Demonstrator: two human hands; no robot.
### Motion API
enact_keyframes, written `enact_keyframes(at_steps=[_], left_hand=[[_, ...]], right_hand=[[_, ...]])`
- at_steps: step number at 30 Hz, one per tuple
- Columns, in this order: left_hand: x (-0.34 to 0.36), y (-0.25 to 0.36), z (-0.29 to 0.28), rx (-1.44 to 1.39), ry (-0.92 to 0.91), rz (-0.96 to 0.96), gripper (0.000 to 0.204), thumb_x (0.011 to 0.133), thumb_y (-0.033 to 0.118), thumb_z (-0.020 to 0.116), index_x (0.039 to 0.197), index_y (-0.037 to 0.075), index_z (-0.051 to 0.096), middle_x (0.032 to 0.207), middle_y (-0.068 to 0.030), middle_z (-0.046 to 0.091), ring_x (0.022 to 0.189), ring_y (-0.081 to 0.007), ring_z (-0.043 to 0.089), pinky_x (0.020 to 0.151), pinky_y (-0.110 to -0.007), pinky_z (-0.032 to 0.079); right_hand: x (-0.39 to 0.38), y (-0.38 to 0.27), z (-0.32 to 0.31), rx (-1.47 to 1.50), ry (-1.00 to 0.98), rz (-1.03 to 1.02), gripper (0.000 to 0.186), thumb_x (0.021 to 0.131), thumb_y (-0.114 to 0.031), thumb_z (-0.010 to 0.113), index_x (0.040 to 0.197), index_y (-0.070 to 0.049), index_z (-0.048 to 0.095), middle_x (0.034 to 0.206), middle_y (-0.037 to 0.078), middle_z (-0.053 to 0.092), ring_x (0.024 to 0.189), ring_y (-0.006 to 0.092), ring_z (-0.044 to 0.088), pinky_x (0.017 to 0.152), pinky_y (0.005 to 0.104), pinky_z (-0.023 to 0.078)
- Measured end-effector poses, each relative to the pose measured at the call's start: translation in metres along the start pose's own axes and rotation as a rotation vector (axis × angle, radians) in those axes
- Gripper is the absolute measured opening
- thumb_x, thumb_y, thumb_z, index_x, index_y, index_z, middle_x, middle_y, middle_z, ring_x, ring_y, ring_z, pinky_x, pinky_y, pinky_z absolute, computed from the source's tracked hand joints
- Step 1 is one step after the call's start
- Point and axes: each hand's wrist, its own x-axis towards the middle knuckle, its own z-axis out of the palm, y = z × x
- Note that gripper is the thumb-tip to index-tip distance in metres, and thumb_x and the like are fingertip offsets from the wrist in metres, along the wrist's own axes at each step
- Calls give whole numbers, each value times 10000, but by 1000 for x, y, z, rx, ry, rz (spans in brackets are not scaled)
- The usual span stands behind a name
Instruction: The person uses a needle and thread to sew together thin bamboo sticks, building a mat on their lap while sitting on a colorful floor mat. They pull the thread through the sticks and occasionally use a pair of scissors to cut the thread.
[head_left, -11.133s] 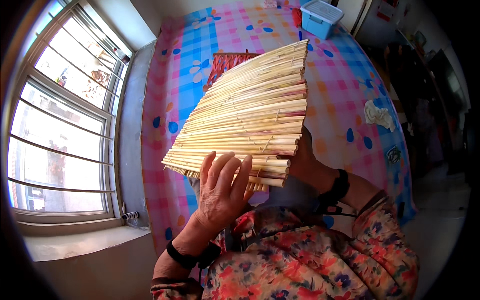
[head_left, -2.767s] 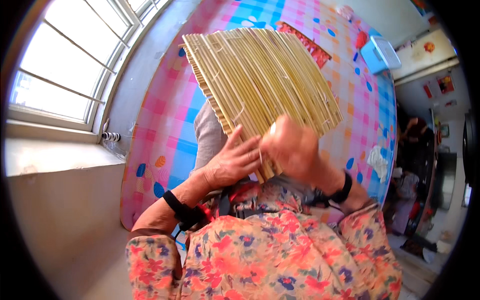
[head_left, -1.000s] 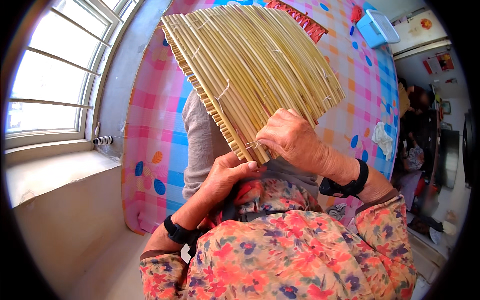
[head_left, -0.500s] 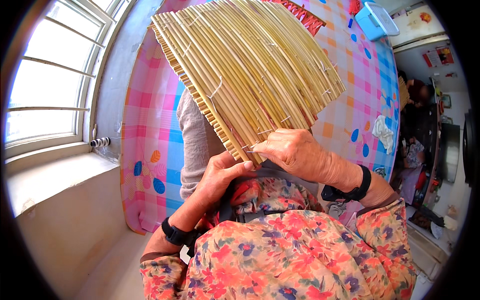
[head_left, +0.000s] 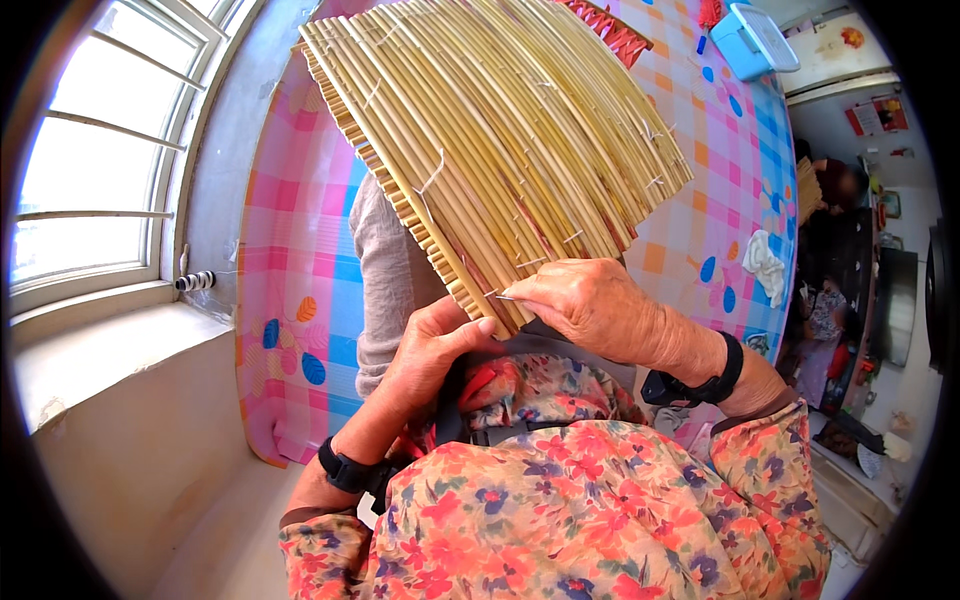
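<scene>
A mat of yellow stalks (head_left: 500, 130), laid side by side and stitched with white thread (head_left: 433, 175), slants across my lap and away from me. My left hand (head_left: 430, 345) is closed on its near left corner, the thumb on top and the fingers partly hidden beneath the edge. Over the near end, my right hand (head_left: 605, 312) pinches a thin, shiny needle (head_left: 512, 297) between thumb and forefinger. The needle's tip points left, at the stalks close to my left thumb. Whether it has entered a stalk is too small to tell.
A pink and blue checked sheet (head_left: 290, 370) spreads under the mat. Beyond lie a red lattice piece (head_left: 608, 35), a blue plastic box (head_left: 745, 50) and a white cloth (head_left: 765, 268). The barred window (head_left: 95, 150) is at left. People sit at far right.
My left thumb has shifted slightly left along the mat's edge. More of the needle shows in front of my right fingers. The mat has hardly moved.
</scene>
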Motion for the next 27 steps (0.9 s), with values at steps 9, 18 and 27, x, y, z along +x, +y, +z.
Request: enact_keyframes(at_steps=[9, 18, 27], left_hand=[[1, -1, -3, -6, -21, 8, 355, 934, 167, 604, 1243, -4, 574, 1126, -86, 652, 1032, -181, 629, 883, -336, 535], [1, -3, -7, 16, -17, 10, 333, 930, 145, 610, 1231, 4, 587, 1102, -74, 663, 1008, -157, 632, 885, -316, 528], [-1, 1, -7, 10, -22, 11, 311, 911, 103, 636, 1205, 6, 610, 1090, -55, 668, 991, -128, 625, 893, -280, 506]], right_hand=[[2, 1, -1, -8, -3, -2, 165, 892, -149, 545, 976, -66, 660, 818, 124, 646, 802, 315, 646, 688, 406, 528], [3, 6, 3, 53, 30, -2, 179, 900, -172, 552, 981, -65, 671, 830, 121, 654, 809, 314, 648, 694, 400, 526], [5, 4, 3, 9, 19, -11, 169, 893, -164, 557, 970, -71, 676, 820, 118, 655, 788, 314, 650, 675, 399, 530]])
